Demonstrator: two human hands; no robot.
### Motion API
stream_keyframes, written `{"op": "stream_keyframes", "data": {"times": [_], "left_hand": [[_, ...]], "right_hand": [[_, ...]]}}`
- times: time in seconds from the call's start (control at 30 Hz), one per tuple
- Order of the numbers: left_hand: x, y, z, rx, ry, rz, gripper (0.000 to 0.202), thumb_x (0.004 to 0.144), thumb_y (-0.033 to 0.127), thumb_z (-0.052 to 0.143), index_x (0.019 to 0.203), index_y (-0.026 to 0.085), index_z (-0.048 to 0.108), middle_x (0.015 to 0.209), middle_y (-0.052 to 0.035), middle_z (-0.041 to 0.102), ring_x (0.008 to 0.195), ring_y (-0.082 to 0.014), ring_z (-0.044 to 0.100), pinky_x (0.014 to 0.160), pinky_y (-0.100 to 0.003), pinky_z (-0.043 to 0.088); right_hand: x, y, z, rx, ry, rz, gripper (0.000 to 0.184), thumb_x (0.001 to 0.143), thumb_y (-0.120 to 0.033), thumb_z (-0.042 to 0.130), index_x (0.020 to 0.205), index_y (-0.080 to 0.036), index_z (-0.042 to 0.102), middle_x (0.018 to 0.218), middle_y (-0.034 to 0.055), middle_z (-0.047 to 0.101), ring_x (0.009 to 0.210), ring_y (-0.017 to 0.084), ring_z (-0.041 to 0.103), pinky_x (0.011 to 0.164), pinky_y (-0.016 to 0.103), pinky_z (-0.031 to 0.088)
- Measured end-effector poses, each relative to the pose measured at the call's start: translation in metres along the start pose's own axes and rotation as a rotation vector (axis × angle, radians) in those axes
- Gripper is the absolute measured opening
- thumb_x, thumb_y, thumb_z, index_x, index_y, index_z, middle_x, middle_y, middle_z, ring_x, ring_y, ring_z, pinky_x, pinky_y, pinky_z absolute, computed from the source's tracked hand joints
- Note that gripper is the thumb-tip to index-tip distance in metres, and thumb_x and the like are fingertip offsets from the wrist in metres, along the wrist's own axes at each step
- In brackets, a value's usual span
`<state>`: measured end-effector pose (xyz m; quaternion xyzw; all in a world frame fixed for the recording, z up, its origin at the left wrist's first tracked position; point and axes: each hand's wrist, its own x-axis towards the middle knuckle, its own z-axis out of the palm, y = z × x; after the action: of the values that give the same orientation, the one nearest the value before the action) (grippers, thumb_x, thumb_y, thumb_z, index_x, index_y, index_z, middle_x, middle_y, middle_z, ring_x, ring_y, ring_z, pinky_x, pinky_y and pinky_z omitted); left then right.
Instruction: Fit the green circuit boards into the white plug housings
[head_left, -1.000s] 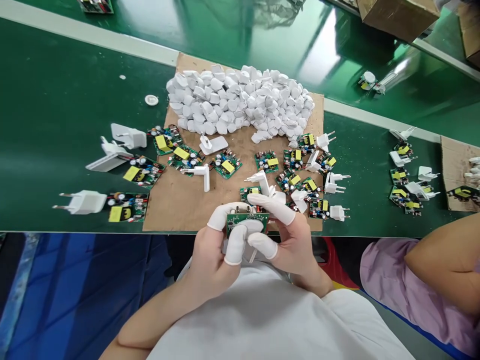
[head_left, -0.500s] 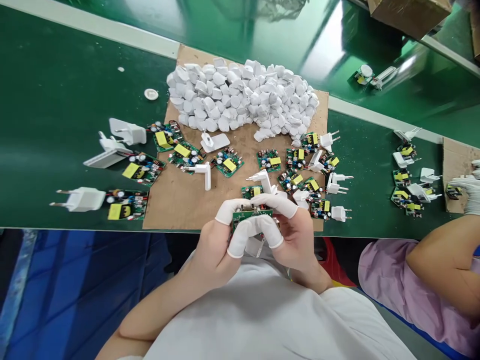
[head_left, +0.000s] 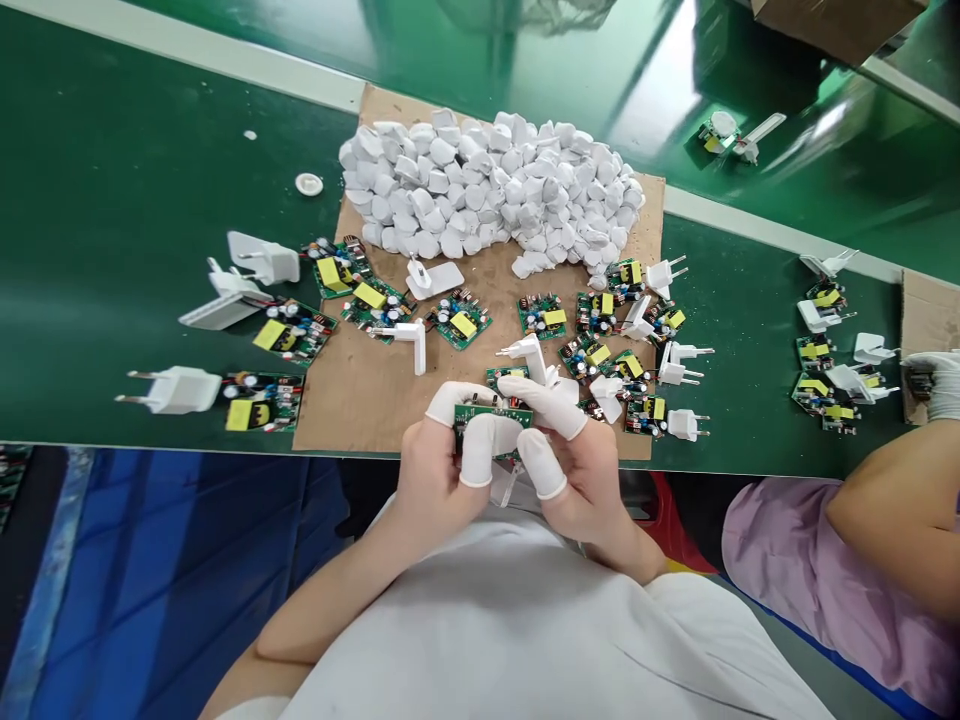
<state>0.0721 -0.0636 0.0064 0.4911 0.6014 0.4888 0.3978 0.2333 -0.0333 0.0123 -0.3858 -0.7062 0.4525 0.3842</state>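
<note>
Both my hands hold one small green circuit board [head_left: 491, 417] just above the near edge of the brown cardboard sheet [head_left: 352, 385]. My left hand [head_left: 442, 470] pinches its left side with white finger cots on thumb and forefinger. My right hand [head_left: 577, 460] grips the right side, its cotted forefinger lying across the top. A white plug part [head_left: 504, 485] shows below the board between my palms. Loose circuit boards with yellow parts [head_left: 540, 315] and white plug pieces [head_left: 679, 365] lie just beyond my fingers.
A big heap of white plastic caps [head_left: 487, 190] fills the far half of the cardboard. More boards and white plug housings [head_left: 176, 388] lie on the green belt [head_left: 112, 200] at left. At right, another person's gloved hand [head_left: 934, 385] reaches over a second group of boards [head_left: 821, 385].
My hands with the board have shifted slightly, thumbs pressing closer together on it. The other person's gloved hand has come into view at the right edge and moved over the cardboard there.
</note>
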Motion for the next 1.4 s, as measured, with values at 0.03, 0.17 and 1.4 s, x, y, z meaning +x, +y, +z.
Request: {"op": "stream_keyframes", "data": {"times": [0.03, 0.17, 1.4], "left_hand": [[0.0, -0.001, 0.001, -0.02, -0.004, -0.019, 0.021, 0.108, 0.044, 0.059, 0.102, 0.025, 0.064, 0.064, 0.0045, 0.068, 0.048, -0.0138, 0.056, 0.05, -0.025, 0.045], [0.0, -0.006, -0.001, -0.196, -0.117, -0.086, 0.038, 0.112, 0.059, 0.053, 0.107, 0.023, 0.066, 0.062, 0.0053, 0.063, 0.047, -0.0134, 0.051, 0.047, -0.024, 0.044], [-0.017, -0.001, -0.007, -0.513, -0.206, -0.359, 0.062, 0.105, 0.066, 0.065, 0.152, 0.026, 0.065, 0.103, -0.0083, 0.08, 0.073, -0.0182, 0.068, 0.061, -0.028, 0.058]], "right_hand": [[0.0, 0.001, 0.002, -0.003, 0.011, 0.025, 0.039, 0.114, -0.04, 0.058, 0.149, -0.024, 0.069, 0.108, 0.0084, 0.085, 0.087, 0.022, 0.08, 0.082, 0.034, 0.069], [0.005, 0.002, 0.006, -0.018, 0.077, 0.099, 0.031, 0.108, -0.035, 0.068, 0.133, -0.021, 0.078, 0.104, 0.0084, 0.086, 0.091, 0.023, 0.082, 0.079, 0.032, 0.07], [0.004, -0.002, 0.003, 0.239, -0.151, 0.257, 0.056, 0.104, -0.047, 0.075, 0.155, -0.027, 0.066, 0.122, 0.0079, 0.083, 0.094, 0.025, 0.081, 0.085, 0.039, 0.074]]}}
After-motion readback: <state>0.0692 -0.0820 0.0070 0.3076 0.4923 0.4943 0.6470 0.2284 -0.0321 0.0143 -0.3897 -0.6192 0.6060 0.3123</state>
